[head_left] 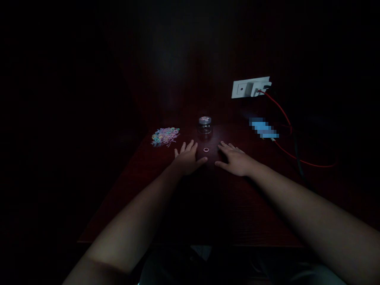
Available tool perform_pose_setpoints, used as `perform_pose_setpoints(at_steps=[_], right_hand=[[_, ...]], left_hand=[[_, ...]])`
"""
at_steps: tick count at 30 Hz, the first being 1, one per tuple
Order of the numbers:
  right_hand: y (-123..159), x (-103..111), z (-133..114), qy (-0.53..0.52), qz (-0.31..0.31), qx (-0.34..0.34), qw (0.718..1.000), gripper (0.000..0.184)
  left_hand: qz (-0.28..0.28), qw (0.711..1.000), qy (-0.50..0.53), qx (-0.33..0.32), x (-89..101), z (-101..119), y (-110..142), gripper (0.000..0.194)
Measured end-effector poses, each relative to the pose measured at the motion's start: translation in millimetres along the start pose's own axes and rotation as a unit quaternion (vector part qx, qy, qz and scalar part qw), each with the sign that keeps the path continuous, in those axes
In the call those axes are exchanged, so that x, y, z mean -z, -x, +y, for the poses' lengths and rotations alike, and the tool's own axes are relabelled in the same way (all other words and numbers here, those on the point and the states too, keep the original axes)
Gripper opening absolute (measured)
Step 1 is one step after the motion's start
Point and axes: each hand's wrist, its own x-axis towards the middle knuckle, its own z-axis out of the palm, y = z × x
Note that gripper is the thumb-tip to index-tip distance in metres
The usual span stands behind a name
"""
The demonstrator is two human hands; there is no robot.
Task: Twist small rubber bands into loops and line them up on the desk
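Note:
My left hand lies flat on the dark red table, fingers spread and nothing in them. Opposite it, my right hand also rests palm down with its fingers apart. Between the two hands sits a small pink ring-shaped band, touched by neither. Beyond it stands a small clear round jar with its lid on. A loose pile of pastel-coloured elastic bands lies past my left fingertips, to the left.
A blurred, bright blue phone-like object lies at the right, joined to a red cable. That cable runs up to a charger in a white wall socket. A dark cord hangs nearby. The table's front edge is close to me; the surroundings are very dark.

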Motion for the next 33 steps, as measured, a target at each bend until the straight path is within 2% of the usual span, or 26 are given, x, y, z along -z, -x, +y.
perform_pose_setpoints(at_steps=[6,13,21,33], right_hand=[[-0.4,-0.8,-0.2,0.006,-0.012,-0.003,1.000,0.086],[0.7,0.4,-0.9,0.013,-0.021,0.000,1.000,0.085],[-0.7,-2.4,1.1,-0.014,0.007,-0.010,1.000,0.089],[-2.2,-3.4,3.6,0.008,-0.009,-0.002,1.000,0.086]], left_hand=[[-0.039,0.999,0.001,0.004,-1.6,0.6,0.5,0.092],[-0.054,0.999,0.003,0.010,-0.8,0.6,-0.1,0.093],[-0.052,0.999,0.007,0.010,-0.2,1.9,0.9,0.094],[-0.052,0.999,-0.001,0.008,-0.4,1.5,1.0,0.094]])
